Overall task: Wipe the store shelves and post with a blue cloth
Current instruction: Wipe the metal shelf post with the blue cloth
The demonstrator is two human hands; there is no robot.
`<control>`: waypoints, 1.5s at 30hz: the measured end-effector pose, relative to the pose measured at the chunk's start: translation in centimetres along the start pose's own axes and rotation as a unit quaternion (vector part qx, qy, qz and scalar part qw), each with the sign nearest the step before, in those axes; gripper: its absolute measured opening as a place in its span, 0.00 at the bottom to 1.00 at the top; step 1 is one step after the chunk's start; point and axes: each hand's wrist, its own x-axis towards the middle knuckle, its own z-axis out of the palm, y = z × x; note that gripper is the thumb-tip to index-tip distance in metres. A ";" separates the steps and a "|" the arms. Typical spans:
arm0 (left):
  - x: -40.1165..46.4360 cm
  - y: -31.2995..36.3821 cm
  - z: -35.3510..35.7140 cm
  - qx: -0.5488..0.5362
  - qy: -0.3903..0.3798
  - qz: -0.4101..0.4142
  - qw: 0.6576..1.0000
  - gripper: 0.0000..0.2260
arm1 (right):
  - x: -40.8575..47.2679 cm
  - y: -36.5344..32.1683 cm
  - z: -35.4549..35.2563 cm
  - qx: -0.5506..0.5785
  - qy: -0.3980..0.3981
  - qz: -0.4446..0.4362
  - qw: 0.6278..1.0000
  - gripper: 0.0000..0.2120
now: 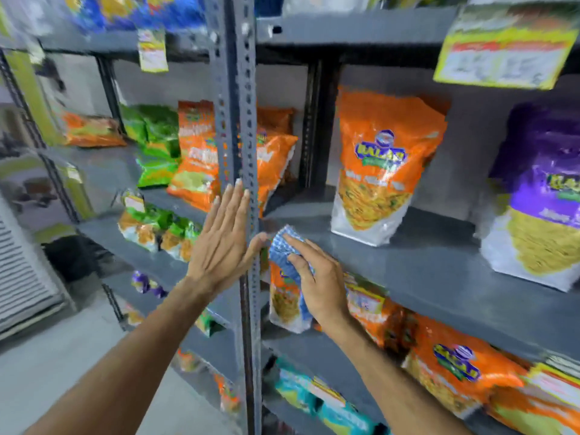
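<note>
A grey perforated steel post (241, 127) runs top to bottom through the middle of the view. My left hand (224, 243) lies flat against the post's left face, fingers straight and together, thumb hooked around its front edge. My right hand (317, 279) is shut on a blue checked cloth (284, 246), pressing it on the front left corner of the grey middle shelf (423, 262), right beside the post. Part of the cloth hangs below the shelf edge under my palm.
On the middle shelf stand an orange snack bag (383, 171) and a purple one (539, 199). More orange and green packets (175, 152) fill the left bay. Lower shelves hold orange and teal packets (455, 365). Yellow price tags (505, 45) hang from the top shelf. Grey floor lies lower left.
</note>
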 end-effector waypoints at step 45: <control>13.8 -5.8 6.7 -0.121 0.268 0.123 0.948 0.31 | 22.6 5.2 5.0 -0.198 0.144 0.273 0.930 0.11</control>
